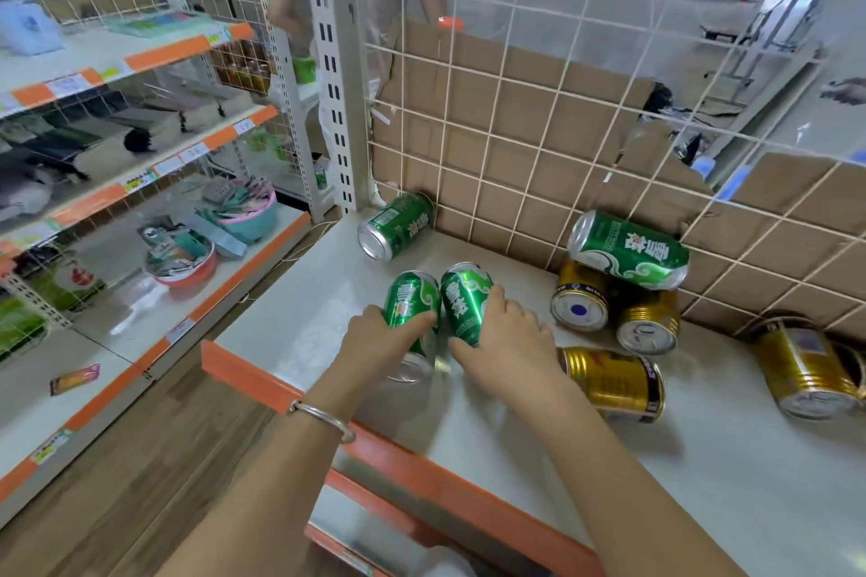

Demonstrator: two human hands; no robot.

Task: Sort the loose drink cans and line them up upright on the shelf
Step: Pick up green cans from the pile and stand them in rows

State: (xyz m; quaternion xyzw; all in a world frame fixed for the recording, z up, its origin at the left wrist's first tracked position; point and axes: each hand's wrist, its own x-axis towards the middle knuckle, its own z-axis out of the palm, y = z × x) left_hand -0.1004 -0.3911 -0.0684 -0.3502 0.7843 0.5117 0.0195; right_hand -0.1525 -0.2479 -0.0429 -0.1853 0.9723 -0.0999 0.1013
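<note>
Two green cans lie side by side near the middle of the white shelf (300,314). My left hand (379,342) grips the left green can (410,300). My right hand (506,337) grips the right green can (464,295). A third green can (396,225) lies on its side at the back left corner. Another green can (628,248) rests tilted on top of two gold cans (581,300) (649,323) against the wire back. A gold can (614,382) lies just right of my right hand, and one more gold can (801,370) lies at the far right.
A wire grid (515,117) backs the shelf, with cardboard behind it. An orange strip (243,375) edges the shelf front. A metal upright (335,70) stands at the back left corner. Shelves of goods (140,183) run along the left, and a person stands behind the grid.
</note>
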